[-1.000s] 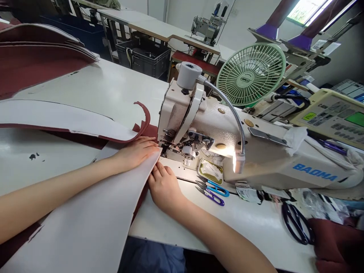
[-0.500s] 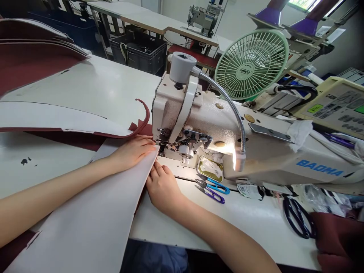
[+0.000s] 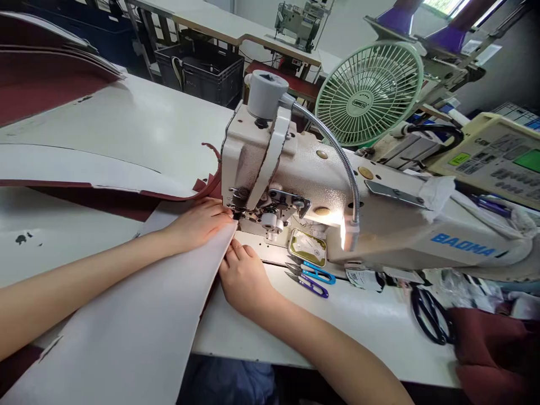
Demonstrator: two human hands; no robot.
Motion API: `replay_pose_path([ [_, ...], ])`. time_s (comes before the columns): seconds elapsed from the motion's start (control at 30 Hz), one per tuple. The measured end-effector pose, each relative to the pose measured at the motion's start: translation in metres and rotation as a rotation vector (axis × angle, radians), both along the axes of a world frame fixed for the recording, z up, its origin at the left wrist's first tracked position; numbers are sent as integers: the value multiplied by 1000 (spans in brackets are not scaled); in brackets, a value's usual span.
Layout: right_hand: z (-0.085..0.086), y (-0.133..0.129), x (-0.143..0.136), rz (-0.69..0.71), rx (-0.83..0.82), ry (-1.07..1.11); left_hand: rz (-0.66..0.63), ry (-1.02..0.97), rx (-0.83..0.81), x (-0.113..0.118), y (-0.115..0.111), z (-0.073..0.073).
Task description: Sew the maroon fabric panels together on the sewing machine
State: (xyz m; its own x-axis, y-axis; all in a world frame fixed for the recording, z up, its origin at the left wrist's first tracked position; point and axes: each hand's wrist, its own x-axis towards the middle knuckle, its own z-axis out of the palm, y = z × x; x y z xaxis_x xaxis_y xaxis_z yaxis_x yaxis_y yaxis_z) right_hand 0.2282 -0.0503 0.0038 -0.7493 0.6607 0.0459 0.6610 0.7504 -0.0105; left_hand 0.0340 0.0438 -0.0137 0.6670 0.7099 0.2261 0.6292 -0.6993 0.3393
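A large white-backed panel with a maroon face (image 3: 135,320) runs from the lower left up to the needle area of the sewing machine (image 3: 257,157). On top of its far end, close to the presser foot, my left hand (image 3: 200,225) lies flat with fingers stretched towards the needle. My right hand (image 3: 244,275) pinches the panel's right edge just in front of the machine, its fingertips partly hidden. Beyond my left hand, a maroon edge strip (image 3: 215,183) curls up beside the machine head. The needle itself is hard to make out.
Blue thread snips (image 3: 318,273) and purple thread snips (image 3: 310,285) lie right of my right hand, below a small tin (image 3: 307,247). Black-handled scissors (image 3: 432,315) rest further right. A green fan (image 3: 369,95) stands behind the machine. Stacked maroon panels (image 3: 50,84) lie far left.
The whole view has shifted slightly, so the machine sits a little further left. The curled maroon strip has drawn closer to the machine head. Both hands keep nearly the same places.
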Motion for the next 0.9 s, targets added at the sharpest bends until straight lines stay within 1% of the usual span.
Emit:
replay_pose_path([
  [0.1,-3,1,0,7,16,20,17,20,-5,1,0,3],
  [0.27,-8,3,0,-23,35,27,66,68,-19,4,8,7],
  [0.37,-7,-2,-1,-6,62,34,20,84,-16,2,7,11],
  [0.43,-7,-10,-3,22,97,53,-21,79,24,-1,-1,12],
  [0.5,-6,-19,-5,50,147,87,-26,64,77,-5,-14,12],
  [0.6,-2,-33,-9,84,202,140,-28,59,106,-12,-33,8],
  [0.67,0,-38,-10,100,210,158,-54,84,109,-15,-39,5],
  [0.77,4,-39,-10,115,187,143,-70,124,107,-17,-35,1],
  [0.9,6,-33,-8,107,153,102,-38,143,116,-14,-22,0],
])
